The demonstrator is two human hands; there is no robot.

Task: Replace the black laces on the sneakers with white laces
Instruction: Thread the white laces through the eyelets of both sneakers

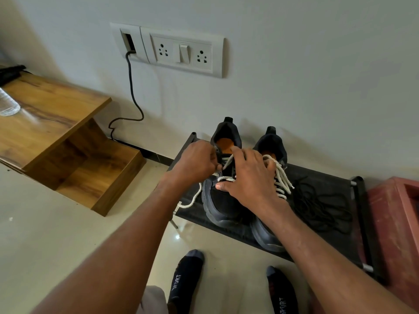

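The left hand (192, 162) pinches the white lace (224, 178) at the upper eyelets of the left sneaker (221, 200), while the right hand (247, 177) lies spread over its tongue, thumb pressing the crossings. This shoe looks nearly threaded, a loose end trailing off the rack (328, 177). The right sneaker (271, 143) beside it already wears white lacing. The removed black laces (317, 200) lie tangled on the rack, so likely only the top eyelets and tying remain.

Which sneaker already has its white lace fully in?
The right sneaker, beside the loose black laces: its white lace is threaded to the top. The left sneaker is half-laced.
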